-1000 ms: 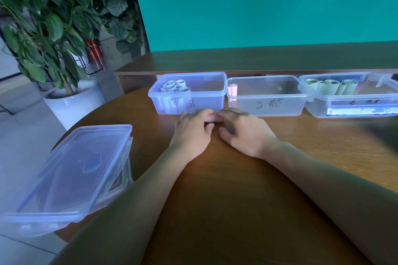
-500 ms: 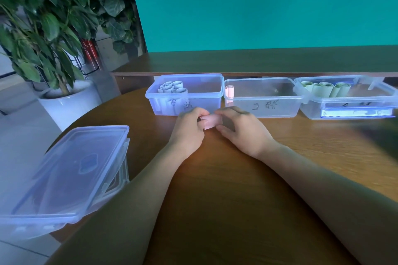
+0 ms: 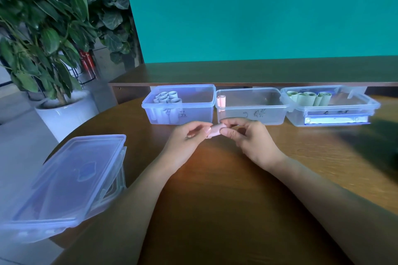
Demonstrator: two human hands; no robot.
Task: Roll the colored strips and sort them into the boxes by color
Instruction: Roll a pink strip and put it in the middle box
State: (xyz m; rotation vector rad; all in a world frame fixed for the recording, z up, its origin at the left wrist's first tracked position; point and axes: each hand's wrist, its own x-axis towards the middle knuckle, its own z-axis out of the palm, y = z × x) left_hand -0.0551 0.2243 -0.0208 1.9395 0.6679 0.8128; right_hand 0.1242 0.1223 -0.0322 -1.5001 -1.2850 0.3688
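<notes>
Both hands hold a pink roll above the table, just in front of the middle box.

The left hand [image 3: 189, 135] and right hand [image 3: 249, 137] each pinch one end of the pink roll [image 3: 214, 131] with fingers curled round it. The middle box [image 3: 249, 114] holds one pink roll [image 3: 221, 101] standing at its left end. Left of the middle box, a box [image 3: 178, 112] holds pale blue rolls [image 3: 168, 98]; right of it, a box [image 3: 331, 112] holds green rolls [image 3: 305, 98]. Nearer and far left of the middle box, a lidded box [image 3: 64, 180] sits at the table [image 3: 215, 211] edge.
</notes>
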